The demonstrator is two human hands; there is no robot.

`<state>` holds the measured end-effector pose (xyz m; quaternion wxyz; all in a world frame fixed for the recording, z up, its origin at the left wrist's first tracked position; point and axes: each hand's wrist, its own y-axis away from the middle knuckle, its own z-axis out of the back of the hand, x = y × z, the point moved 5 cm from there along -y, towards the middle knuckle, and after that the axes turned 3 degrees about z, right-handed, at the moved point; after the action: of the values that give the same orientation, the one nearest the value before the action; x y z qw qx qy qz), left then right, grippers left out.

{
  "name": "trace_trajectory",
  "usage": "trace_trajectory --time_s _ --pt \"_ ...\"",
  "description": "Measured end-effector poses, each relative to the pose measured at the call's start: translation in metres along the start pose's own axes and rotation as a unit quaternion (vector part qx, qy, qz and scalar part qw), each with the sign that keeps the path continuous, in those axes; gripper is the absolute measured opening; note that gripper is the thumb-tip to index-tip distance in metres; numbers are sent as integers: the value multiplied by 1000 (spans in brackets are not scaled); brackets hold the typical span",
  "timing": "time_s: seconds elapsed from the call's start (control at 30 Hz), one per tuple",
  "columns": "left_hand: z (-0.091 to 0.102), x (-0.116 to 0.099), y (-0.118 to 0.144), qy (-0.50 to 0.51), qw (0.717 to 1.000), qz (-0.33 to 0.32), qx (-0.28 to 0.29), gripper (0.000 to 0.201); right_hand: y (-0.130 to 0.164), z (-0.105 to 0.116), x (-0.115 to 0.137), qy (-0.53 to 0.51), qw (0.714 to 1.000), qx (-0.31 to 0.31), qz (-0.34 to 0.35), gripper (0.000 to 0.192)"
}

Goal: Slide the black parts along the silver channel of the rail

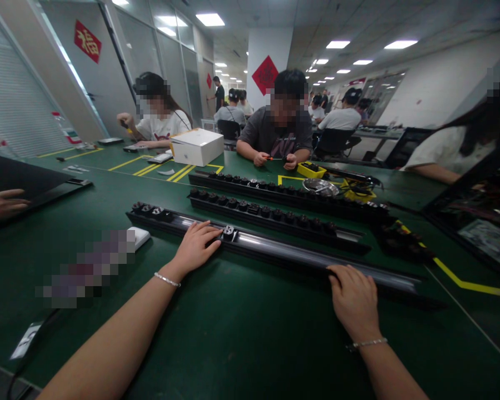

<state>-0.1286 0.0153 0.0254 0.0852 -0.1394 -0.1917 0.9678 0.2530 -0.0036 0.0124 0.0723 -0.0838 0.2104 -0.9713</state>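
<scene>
bright ceiling panels (210, 19), wide-angle stretch, soft blurred edges.

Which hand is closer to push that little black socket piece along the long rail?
Probably the left hand. Its fingertips lie right beside the small black socket piece on the nearest rail. The right hand rests much farther along that rail, flat on its edge, steadying it.

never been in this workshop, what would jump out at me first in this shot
Three long black rails lie side by side across the green table, the far two lined with black sockets. The left hand rests by a single socket on the nearest rail; the right hand presses its right part. A white box sits beyond.
</scene>
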Motion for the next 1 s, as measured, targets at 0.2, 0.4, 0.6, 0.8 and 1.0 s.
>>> trace_trajectory --time_s 0.2,0.4,0.6,0.8,1.0 --pt "0 -2 1 -3 1000 3 4 38 0 0 -1 6 1000 0 4 34" --pt "-3 -2 1 -9 1000 8 16 39 1 -1 0 4 1000 -8 4 32" --pt "-4 -3 2 -16 1000 5 17 39 1 -1 -1 2 1000 -7 4 32" --pt "-4 -5 3 -22 999 0 33 41 0 1 0 -6 1000 -1 0 33" --pt "-4 -7 3 -20 998 -3 54 44 0 1 0 -9 1000 5 -7 34"
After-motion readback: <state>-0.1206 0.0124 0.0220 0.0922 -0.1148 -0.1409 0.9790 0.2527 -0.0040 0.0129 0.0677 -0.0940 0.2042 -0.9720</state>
